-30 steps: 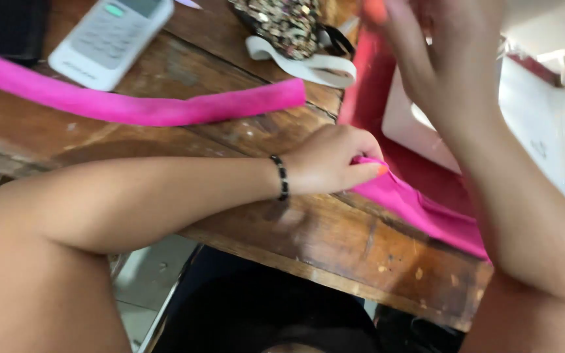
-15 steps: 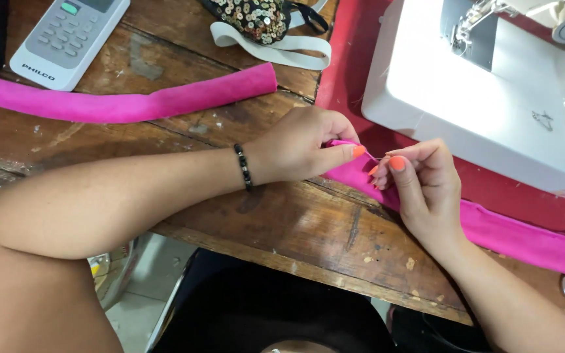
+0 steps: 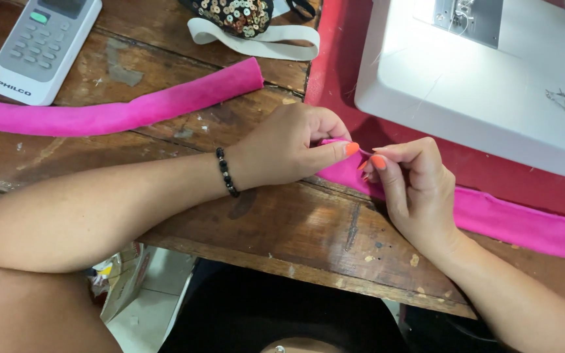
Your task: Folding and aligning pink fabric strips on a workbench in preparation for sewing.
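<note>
Mid-frame I see left hand [image 3: 289,149] and right hand [image 3: 413,189] both pinching the pink velvet fabric strip's [image 3: 518,222] end, apparently to steady it.

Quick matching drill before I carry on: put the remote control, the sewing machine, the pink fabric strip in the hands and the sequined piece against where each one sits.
Things:
1. remote control
2. sewing machine
3. pink fabric strip
4. sequined piece

Places:
A. top middle, on a white elastic band
B. pinched between left hand and right hand
C. top left of the wooden table
D. top right, on red cloth

Pairs: 1-C, 2-D, 3-B, 4-A
</note>
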